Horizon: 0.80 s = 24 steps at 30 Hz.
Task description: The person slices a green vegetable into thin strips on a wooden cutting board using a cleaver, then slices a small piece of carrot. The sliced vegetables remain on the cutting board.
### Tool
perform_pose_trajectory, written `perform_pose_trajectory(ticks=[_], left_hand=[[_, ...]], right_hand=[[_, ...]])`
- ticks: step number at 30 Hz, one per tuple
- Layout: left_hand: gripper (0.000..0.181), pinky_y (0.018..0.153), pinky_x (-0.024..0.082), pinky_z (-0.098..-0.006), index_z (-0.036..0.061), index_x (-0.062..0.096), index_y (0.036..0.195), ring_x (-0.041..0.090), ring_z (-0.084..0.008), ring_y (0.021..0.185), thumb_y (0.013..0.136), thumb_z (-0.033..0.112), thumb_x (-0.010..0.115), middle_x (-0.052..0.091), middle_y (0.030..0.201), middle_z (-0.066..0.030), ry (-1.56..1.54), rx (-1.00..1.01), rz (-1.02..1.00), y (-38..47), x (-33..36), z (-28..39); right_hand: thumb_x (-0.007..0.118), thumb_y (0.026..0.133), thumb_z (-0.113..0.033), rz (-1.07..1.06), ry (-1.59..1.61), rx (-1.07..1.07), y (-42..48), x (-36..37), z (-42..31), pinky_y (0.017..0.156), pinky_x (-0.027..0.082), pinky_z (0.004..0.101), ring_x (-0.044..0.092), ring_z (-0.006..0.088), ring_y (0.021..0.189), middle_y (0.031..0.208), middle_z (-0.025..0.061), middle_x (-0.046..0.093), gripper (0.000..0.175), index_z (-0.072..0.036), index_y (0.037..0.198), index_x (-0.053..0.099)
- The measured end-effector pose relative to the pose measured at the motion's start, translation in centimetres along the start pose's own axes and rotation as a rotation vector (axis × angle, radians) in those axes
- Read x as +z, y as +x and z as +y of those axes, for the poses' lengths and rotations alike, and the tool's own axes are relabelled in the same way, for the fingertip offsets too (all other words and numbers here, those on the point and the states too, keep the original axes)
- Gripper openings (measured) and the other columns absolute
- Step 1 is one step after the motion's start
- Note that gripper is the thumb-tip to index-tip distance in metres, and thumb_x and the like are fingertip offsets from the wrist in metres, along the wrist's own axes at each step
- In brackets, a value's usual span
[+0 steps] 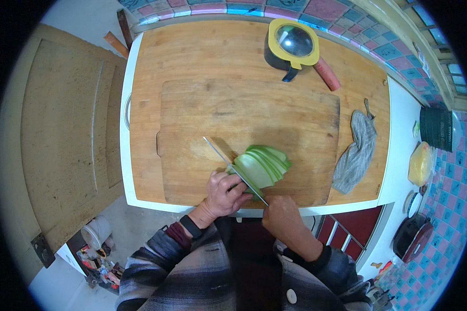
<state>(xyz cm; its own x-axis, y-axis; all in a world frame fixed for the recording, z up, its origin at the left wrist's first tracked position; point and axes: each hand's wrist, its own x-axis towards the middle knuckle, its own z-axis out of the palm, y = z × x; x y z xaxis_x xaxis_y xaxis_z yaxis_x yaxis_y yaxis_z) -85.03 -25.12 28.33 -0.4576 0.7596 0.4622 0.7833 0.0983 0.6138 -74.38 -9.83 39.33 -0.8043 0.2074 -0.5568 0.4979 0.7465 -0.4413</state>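
Note:
My right hand (283, 217) grips a kitchen knife, its handle hidden in the fist. The knife's blade (218, 151) is seen nearly edge-on, slanting up and left across a pale green vegetable. My left hand (227, 192), with curled fingers, presses the uncut piece of the vegetable (257, 191) close against the blade's near side. Beyond the blade, thin slices (258, 165) with green rims lie overlapped in a fan to the right. All of it rests near the front edge of a wooden cutting board (218, 109). My left fingertips are partly hidden.
A yellow-and-black container with a clear lid (294, 41) stands at the back, beside a red cylinder (327, 74). A grey striped cloth (356, 151) lies right of the board. A wooden door (62, 116) stands left. Along the right counter are a yellow bag (420, 163) and a dark pot (412, 237).

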Motion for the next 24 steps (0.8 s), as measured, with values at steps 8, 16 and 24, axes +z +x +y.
perform_pose_trajectory(ticks=[8,16,24], left_hand=[[0.035,0.061,0.038,-0.0407,0.0152,0.061,0.089,0.054,-0.0259,0.074,0.066,0.033,0.08,0.057,0.093,-0.0042,0.0,0.035,0.076,0.7,0.2,0.1],[0.039,0.066,0.041,-0.0405,0.0147,0.06,0.097,0.052,-0.028,0.085,0.066,0.025,0.082,0.053,0.101,-0.0053,-0.012,0.005,0.022,0.5,-0.2,0.4],[0.038,0.072,0.043,-0.0411,0.0135,0.061,0.097,0.051,-0.0288,0.091,0.066,0.021,0.08,0.054,0.103,-0.0058,0.013,0.006,0.044,0.2,-0.4,0.4]], right_hand=[[0.061,0.073,-0.006,0.136,-0.034,0.008,1.6,1.7,-0.1,0.063,0.054,0.0484,0.065,0.0388,0.075,0.079,0.022,0.063,0.007,-0.001,0.077,0.059],[0.061,0.075,-0.007,0.145,-0.024,0.054,1.7,2.8,0.4,0.067,0.054,0.0487,0.064,0.0394,0.075,0.075,0.0215,0.061,0.008,-0.001,0.079,0.058],[0.059,0.074,-0.003,0.099,0.109,-0.035,1.6,2.1,0.5,0.068,0.054,0.0517,0.065,0.0442,0.075,0.077,0.0243,0.064,0.008,0.001,0.081,0.062]])
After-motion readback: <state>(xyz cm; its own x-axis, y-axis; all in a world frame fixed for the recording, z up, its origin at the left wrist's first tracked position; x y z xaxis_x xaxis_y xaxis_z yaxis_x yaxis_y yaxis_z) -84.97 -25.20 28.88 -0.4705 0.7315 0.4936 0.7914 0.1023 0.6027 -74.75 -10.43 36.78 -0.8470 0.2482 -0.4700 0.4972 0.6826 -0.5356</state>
